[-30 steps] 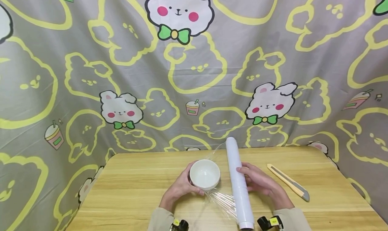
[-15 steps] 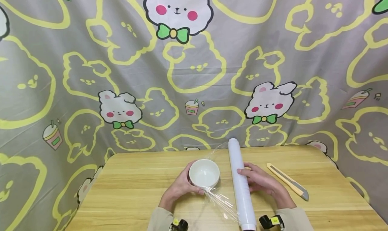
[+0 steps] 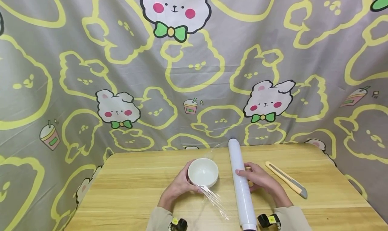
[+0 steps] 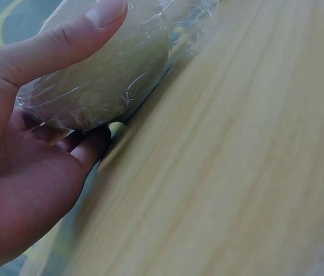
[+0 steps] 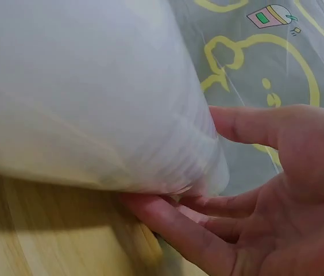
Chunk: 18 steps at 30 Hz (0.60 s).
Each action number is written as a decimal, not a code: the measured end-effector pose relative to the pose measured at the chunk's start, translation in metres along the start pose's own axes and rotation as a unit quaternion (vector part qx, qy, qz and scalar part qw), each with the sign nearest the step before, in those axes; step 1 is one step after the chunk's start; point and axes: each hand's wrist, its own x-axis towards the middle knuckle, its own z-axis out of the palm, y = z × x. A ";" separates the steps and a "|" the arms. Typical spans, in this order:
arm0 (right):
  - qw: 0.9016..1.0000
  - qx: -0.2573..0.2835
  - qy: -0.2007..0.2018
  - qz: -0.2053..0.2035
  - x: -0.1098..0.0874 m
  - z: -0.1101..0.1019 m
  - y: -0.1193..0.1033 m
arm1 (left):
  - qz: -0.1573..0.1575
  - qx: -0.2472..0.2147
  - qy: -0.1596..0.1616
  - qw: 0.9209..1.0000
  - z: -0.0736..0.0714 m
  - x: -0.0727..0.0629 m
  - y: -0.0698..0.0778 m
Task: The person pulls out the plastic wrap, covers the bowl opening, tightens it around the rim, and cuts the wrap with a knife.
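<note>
My left hand [image 3: 179, 186] holds a small white bowl [image 3: 203, 172] from its left side, thumb near the front. Clear cling film [image 3: 216, 201] trails from the bowl's front toward the lower right. In the left wrist view, wrinkled film [image 4: 101, 95] wraps the bowl's outside beneath my thumb. My right hand [image 3: 263, 180] grips a long roll of cling film [image 3: 241, 185], lying lengthwise to the right of the bowl. The right wrist view has the roll [image 5: 87, 103] between thumb and fingers, its far side hidden.
A yellow utility knife [image 3: 286, 179] lies on the wooden table [image 3: 136, 190] to the right of my right hand. Behind the table's back edge hangs a grey patterned curtain [image 3: 209, 99].
The film that stretched from the bowl to the roll's near part now hangs narrower, its end apart from the roll. The roll has shifted slightly right; both hands keep their holds.
</note>
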 end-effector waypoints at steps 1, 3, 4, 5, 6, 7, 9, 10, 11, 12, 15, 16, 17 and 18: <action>1.000 -0.006 0.004 -0.001 0.000 0.001 -0.001 | -0.001 -0.001 0.000 1.000 0.000 0.000 0.001; 1.000 -0.016 0.012 -0.001 0.001 0.001 -0.001 | -0.004 -0.004 0.002 1.000 0.000 0.000 0.002; 1.000 -0.022 0.015 -0.001 0.001 0.002 -0.001 | -0.006 -0.005 0.003 1.000 0.001 0.000 0.003; 0.999 -0.028 0.017 -0.002 0.001 0.002 0.000 | -0.008 -0.007 0.004 1.000 0.001 0.000 0.003; 0.999 -0.032 0.020 -0.002 0.001 0.002 0.000 | -0.012 -0.008 0.005 1.000 0.001 0.000 0.004; 0.999 -0.036 0.023 -0.001 0.002 0.002 0.000 | -0.014 -0.010 0.006 1.000 0.002 0.001 0.004; 0.998 -0.048 0.030 -0.003 0.002 0.003 0.000 | -0.018 -0.010 0.006 1.000 0.002 0.002 0.005; 0.998 -0.054 0.034 -0.003 0.002 0.004 -0.001 | -0.018 -0.010 0.005 1.000 0.002 0.002 0.005; 0.998 -0.059 0.037 -0.004 0.002 0.004 -0.001 | -0.016 -0.008 0.002 1.000 0.001 0.002 0.005; 0.997 -0.063 0.039 -0.004 0.002 0.005 -0.002 | -0.015 -0.006 -0.001 1.000 0.001 0.003 0.006; 0.996 -0.073 0.042 -0.004 0.003 0.006 -0.002 | -0.011 0.001 -0.026 1.000 -0.001 0.001 0.011; 0.997 -0.073 0.040 -0.004 0.003 0.006 -0.002 | -0.008 0.003 -0.035 0.999 -0.002 0.001 0.013; 0.997 -0.071 0.039 -0.003 0.003 0.007 -0.002 | -0.006 0.008 -0.040 0.999 -0.002 0.000 0.015; 0.997 -0.071 0.039 -0.001 0.003 0.007 -0.002 | -0.005 0.013 -0.043 0.999 -0.003 0.000 0.017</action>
